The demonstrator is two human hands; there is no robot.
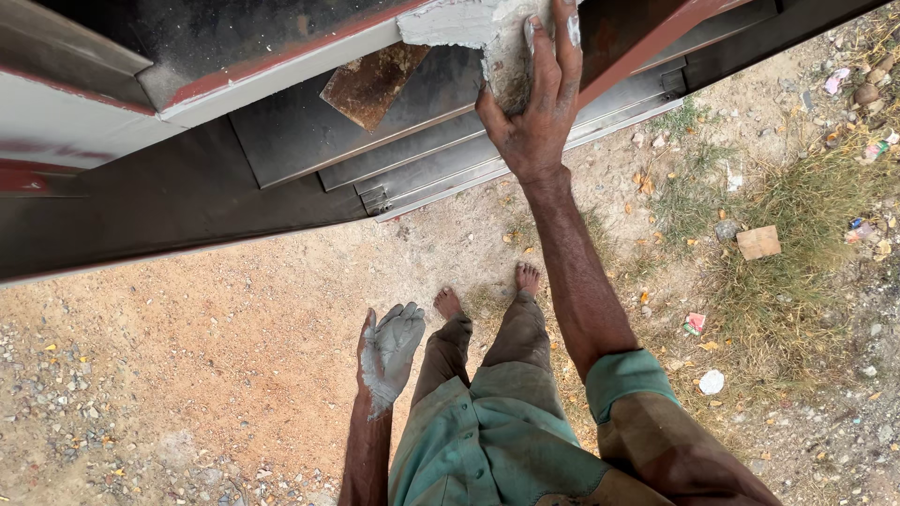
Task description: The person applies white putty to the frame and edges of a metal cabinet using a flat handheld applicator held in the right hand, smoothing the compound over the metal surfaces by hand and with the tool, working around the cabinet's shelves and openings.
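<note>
Two hands: right hand [536, 103] presses rough grey putty [469, 28] (gritty); left hand [389, 351] coated.

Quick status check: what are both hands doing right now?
Right hand pressed flat on grey filler patch on the metal panel. Left hand hanging open, coated in grey paste, holding nothing. Nothing blocking.
</note>
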